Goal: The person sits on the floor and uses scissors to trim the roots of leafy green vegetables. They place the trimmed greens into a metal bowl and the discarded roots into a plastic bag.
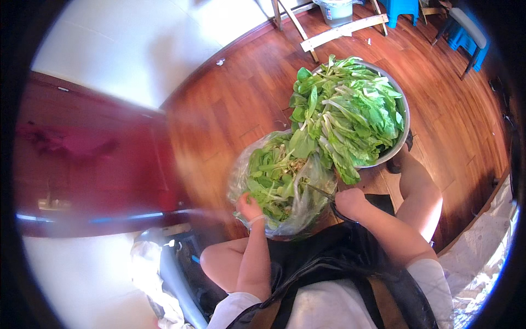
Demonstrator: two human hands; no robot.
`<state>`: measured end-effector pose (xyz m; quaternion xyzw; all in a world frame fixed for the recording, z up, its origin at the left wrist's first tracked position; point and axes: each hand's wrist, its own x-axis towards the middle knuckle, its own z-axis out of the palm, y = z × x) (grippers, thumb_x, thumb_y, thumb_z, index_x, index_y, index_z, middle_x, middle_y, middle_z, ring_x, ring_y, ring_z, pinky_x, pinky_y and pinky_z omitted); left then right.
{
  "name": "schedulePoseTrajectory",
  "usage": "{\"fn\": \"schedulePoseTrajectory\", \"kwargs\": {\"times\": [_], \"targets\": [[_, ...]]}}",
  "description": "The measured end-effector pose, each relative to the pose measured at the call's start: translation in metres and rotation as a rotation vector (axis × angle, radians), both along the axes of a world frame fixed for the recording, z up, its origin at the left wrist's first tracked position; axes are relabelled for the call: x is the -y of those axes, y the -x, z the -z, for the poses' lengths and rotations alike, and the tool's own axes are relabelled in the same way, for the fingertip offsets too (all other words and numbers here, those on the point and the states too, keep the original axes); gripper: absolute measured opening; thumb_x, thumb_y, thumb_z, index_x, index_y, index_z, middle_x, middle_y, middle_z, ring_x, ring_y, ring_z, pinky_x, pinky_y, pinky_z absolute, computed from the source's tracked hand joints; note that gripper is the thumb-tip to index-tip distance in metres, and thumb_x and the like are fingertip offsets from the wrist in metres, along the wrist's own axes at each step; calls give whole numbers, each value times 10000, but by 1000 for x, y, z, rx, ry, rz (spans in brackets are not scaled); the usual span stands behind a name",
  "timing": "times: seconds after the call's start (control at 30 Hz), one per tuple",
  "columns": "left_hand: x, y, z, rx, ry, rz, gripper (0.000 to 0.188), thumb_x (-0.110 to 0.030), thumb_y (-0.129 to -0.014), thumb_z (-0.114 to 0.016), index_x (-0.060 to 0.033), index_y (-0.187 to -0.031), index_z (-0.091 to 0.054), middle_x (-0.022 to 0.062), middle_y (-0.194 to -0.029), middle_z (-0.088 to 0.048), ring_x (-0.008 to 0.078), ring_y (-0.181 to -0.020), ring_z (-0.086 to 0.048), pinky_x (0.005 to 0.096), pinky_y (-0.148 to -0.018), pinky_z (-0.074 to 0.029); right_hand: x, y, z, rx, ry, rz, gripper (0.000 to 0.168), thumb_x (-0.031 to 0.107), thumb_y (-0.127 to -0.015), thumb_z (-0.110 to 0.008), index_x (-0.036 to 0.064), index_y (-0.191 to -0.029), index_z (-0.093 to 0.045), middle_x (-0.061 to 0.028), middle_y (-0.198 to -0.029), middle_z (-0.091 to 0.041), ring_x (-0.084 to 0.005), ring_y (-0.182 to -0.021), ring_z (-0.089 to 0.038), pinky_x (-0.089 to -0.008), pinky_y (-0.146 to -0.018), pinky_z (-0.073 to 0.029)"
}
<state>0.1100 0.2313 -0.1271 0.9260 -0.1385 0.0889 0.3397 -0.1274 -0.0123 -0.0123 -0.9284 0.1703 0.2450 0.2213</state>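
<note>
A clear plastic bag (pixel 306 205) stands between my knees, filled with leafy greens (pixel 267 172) whose pale roots and stems show among the leaves. My left hand (pixel 250 209) is at the bag's near left side, its fingers bent against the leaves; whether they pinch one is hidden. My right hand (pixel 350 203) grips a pair of dark scissors (pixel 324 192) by the handles, the blades pointing left over the bag's right edge. Beyond it, a round metal basin (pixel 404 111) is heaped with larger leafy greens (pixel 349 111), some drooping over its near left rim onto the bag.
Wooden floorboards (pixel 213 111) surround the bag. At the back are a wooden frame (pixel 345 32), a lidless-looking bucket (pixel 336 14) with a plastic liner and a blue plastic stool (pixel 400 12). A chair with a grey top (pixel 468 26) stands far right. A dark red door (pixel 94 164) is at left.
</note>
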Motion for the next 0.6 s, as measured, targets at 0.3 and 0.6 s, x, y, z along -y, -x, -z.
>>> {"fn": "schedulePoseTrajectory", "kwargs": {"times": [0.3,0.6], "targets": [[46,65,0,8,-554,1009,188,-95,-715,-474,-63,-854,-596,134,-839,-576,312,-851,-522,407,-748,-417,-18,-7,9,317,-20,42,142,172,-723,-505,46,-783,-527,-99,-641,-601,-284,-600,-601,-388,-520,-464],[66,82,6,26,-558,1112,168,-80,-716,-454,-78,-860,-542,87,-908,-518,254,-869,-507,364,-711,-456,-9,24,60,-354,-23,6,237,166,-743,-488,89,-875,-669,-101,-903,-639,-239,-834,-619,-368,-643,-491]]}}
